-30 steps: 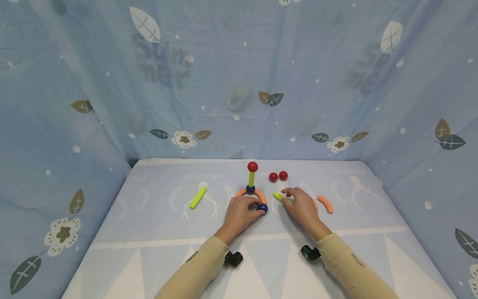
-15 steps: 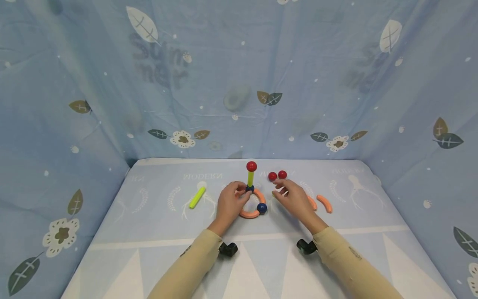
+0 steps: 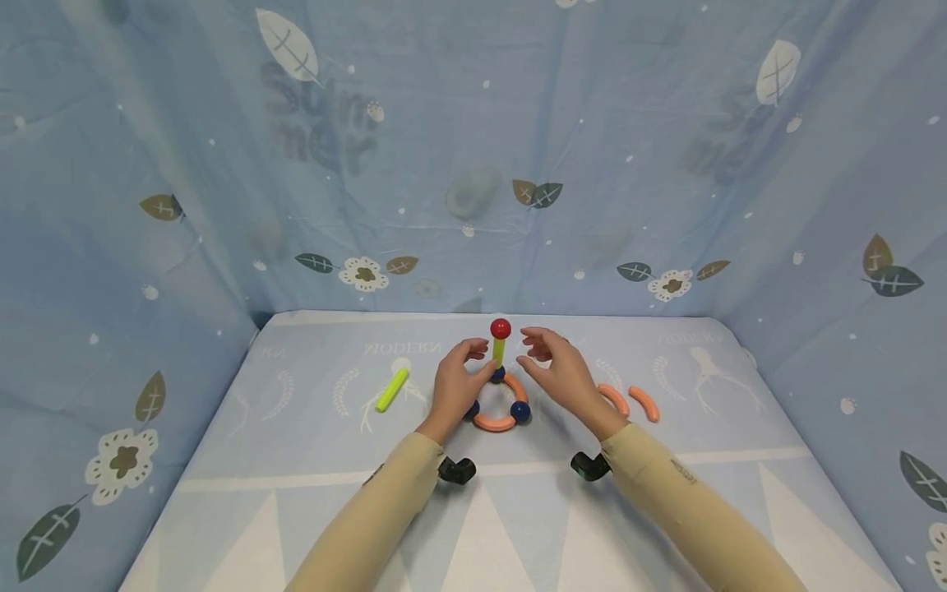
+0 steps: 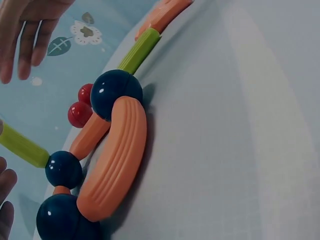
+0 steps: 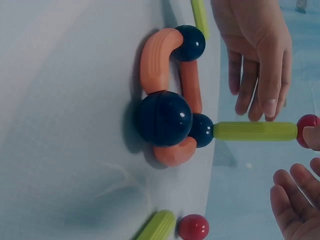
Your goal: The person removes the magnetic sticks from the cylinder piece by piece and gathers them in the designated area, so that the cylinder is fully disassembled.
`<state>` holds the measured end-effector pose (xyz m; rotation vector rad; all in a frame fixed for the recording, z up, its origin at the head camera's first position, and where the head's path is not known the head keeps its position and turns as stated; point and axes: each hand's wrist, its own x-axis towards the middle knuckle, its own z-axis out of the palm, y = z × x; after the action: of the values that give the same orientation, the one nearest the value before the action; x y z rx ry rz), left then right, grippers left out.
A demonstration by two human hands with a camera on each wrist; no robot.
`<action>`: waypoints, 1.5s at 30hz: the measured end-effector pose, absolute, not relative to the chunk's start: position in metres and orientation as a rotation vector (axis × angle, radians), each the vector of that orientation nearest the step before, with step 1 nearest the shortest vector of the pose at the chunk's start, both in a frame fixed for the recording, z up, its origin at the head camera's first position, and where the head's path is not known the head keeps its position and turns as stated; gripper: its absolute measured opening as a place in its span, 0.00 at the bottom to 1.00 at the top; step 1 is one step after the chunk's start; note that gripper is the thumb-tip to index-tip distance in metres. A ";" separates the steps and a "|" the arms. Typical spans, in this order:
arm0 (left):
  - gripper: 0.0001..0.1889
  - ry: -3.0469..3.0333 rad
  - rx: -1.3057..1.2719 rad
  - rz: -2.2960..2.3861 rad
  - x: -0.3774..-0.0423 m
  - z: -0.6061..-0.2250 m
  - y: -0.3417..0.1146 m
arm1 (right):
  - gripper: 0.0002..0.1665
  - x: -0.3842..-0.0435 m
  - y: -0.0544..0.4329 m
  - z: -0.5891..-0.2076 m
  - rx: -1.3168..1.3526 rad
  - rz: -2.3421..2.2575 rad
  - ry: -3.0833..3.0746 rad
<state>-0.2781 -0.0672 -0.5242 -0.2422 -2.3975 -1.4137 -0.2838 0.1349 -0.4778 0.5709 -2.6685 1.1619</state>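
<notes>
Orange curved sticks [image 3: 494, 423] and blue balls [image 3: 520, 411] form a ring lying on the table. From its far blue ball [image 5: 202, 130] rises a lime green stick [image 5: 255, 131], topped by a red ball [image 3: 501, 329]. My left hand [image 3: 453, 386] hovers left of this upright stick, fingers extended, with its thumb overlapping the stick's foot in the head view. On the other side, my right hand [image 3: 564, 374] is raised with loosely bent fingers, apart from the red ball. Both palms face the stick and hold nothing.
Another lime green stick [image 3: 392, 390] lies to the left. Two orange curved sticks [image 3: 644, 404] lie on the right. Two loose red balls [image 4: 80, 114] and a green stick [image 4: 140, 51] are hidden behind my right hand in the head view. A patterned curtain [image 3: 473, 247] stands behind the table.
My left hand has left the ring's front and moved up and away beside the upright stick. My right hand has moved left from the loose green stick, toward the red-topped one.
</notes>
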 end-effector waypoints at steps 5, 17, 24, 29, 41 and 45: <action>0.22 -2.375 -0.255 -1.511 -0.285 -0.523 -0.063 | 0.30 -0.293 0.127 -0.476 0.616 1.273 -2.596; 0.13 -2.355 -0.213 -1.519 -0.296 -0.522 -0.056 | 0.29 -0.305 0.107 -0.476 0.657 1.359 -2.540; 0.12 -2.381 -0.200 -1.506 -0.298 -0.521 -0.056 | 0.26 -0.305 0.102 -0.474 0.603 1.399 -2.534; 0.12 -2.385 -0.202 -1.503 -0.298 -0.521 -0.056 | 0.25 -0.305 0.102 -0.473 0.599 1.404 -2.543; 0.11 -2.360 -0.256 -1.484 -0.298 -0.522 -0.056 | 0.24 -0.305 0.115 -0.480 0.531 1.535 -2.522; 0.11 -2.375 -0.242 -1.464 -0.298 -0.523 -0.055 | 0.24 -0.303 0.126 -0.483 0.485 1.510 -2.538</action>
<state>-0.2979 -0.0552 -0.5226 -0.2418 -2.3745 -1.4637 -0.3031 0.1262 -0.4829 0.4845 -2.5375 1.5104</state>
